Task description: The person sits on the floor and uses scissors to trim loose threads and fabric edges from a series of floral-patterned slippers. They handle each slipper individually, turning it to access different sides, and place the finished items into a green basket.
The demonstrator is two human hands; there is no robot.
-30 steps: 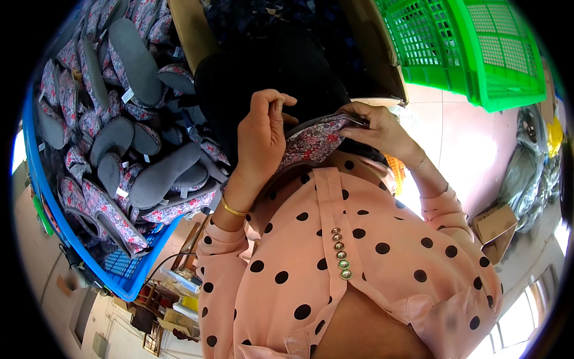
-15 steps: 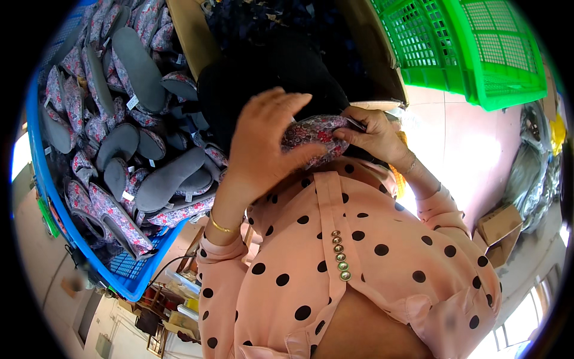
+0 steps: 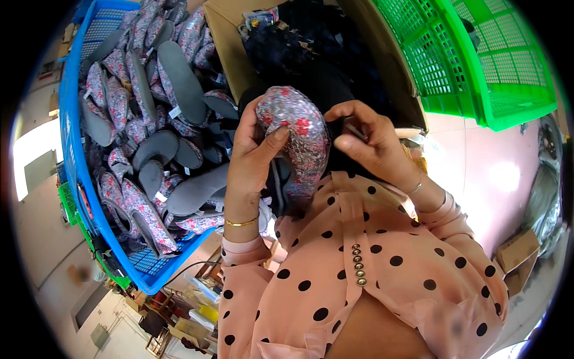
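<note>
A floral slipper [image 3: 308, 146], printed red, grey and purple, stands raised in front of my body. My left hand [image 3: 246, 158] is closed round its upper left side, the thumb pressed on the printed fabric. Just right of the slipper is my right hand [image 3: 382, 149], apart from it, with curled fingers around a small, dark, narrow object that I cannot make out. A heap of similar slippers [image 3: 182, 84] with grey soles and white tags fills the blue basket [image 3: 72, 125] on my left.
Beyond my hands, an open cardboard box [image 3: 224, 42] contains dark scraps [image 3: 287, 54]. Green plastic crates [image 3: 484, 96] stand at the far right. Lower on the right are a small carton [image 3: 517, 257] and clear plastic sheeting [image 3: 544, 179]. Shelves with clutter appear at the lower left.
My left hand, earlier spread beside the slipper, has closed on it. The slipper has turned more upright. My right hand has let go of it and moved slightly away. The view has shifted.
</note>
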